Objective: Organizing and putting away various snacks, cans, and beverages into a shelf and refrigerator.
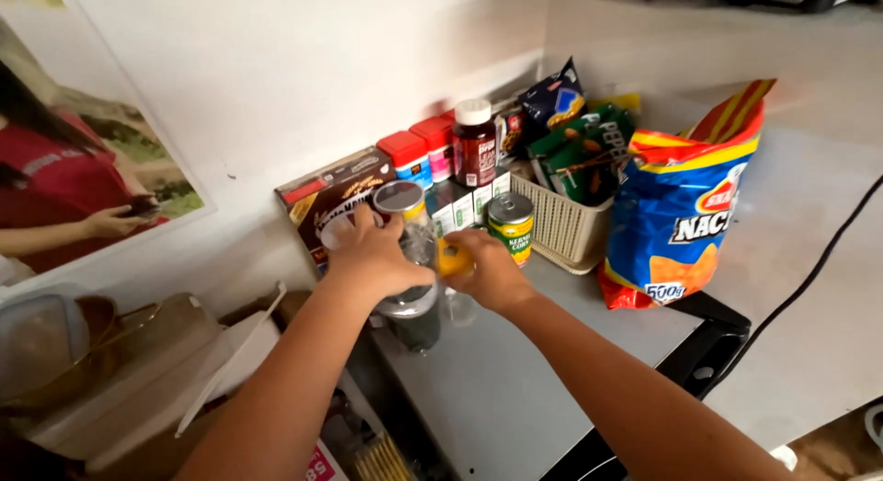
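Your left hand (372, 256) grasps the clear jar (411, 260), likely rigid and slippery, so hold its body while your right hand (489, 271) grips the yellow lid (452, 257)

Stood against the white wall (303, 67) on a grey desk (515, 389): brown cereal box (324, 198), two red-capped spice jars (421, 154), dark bottle with white cap (475, 143), green tin can (510, 225). Sat beside these, a cream slatted basket (563, 225) stuffed with green and dark snack packets (575, 141). Leaned at the basket's right, a large blue, red and yellow chip bag (685, 205). Trailed across the right side, a black cable (809, 279). Hung at far left, a poster (74, 177).
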